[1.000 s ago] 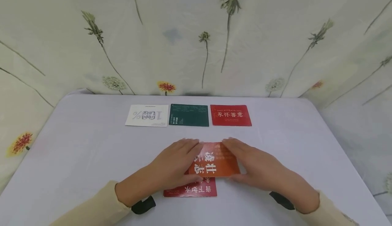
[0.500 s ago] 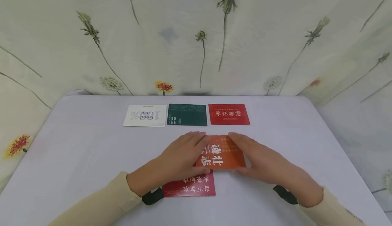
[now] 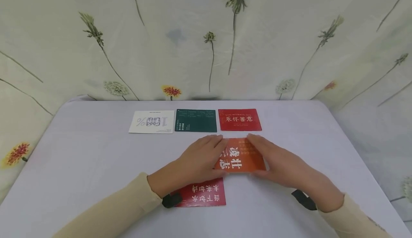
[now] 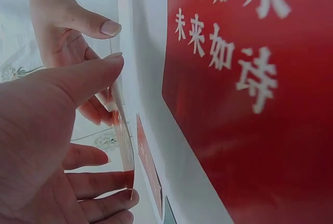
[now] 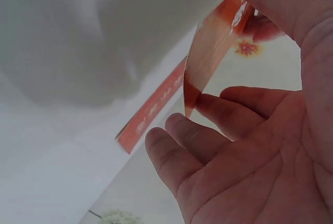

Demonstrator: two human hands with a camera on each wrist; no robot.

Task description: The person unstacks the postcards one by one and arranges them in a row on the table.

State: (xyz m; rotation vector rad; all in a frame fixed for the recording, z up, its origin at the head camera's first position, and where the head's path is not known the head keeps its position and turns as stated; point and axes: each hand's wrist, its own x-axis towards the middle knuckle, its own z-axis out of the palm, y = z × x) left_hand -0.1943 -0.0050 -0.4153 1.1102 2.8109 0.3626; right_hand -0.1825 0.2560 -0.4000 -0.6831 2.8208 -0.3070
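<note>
An orange card [image 3: 247, 155] with white characters is held between my two hands, raised off the table. My left hand [image 3: 200, 159] grips its left side, thumb at the near edge and fingers at the far edge. On the right side, my right hand [image 3: 284, 163] holds it the same way. The left wrist view shows the card [image 4: 125, 148] nearly edge-on between both hands. In the right wrist view the card [image 5: 213, 52] looks slightly bowed. Beneath my left forearm lies a red card [image 3: 207, 194] with white characters, partly covered by the arm.
Along the back of the white table [image 3: 96, 152] lie a white "Good Luck" card [image 3: 151, 122], a dark green card [image 3: 195, 120] and a red card [image 3: 240, 120] in a row. A flower-printed cloth [image 3: 180, 52] hangs behind the table.
Both hands have carried the orange card to the right and away from me, toward the back row. More of the near red card now shows. The back-row cards have stayed put.
</note>
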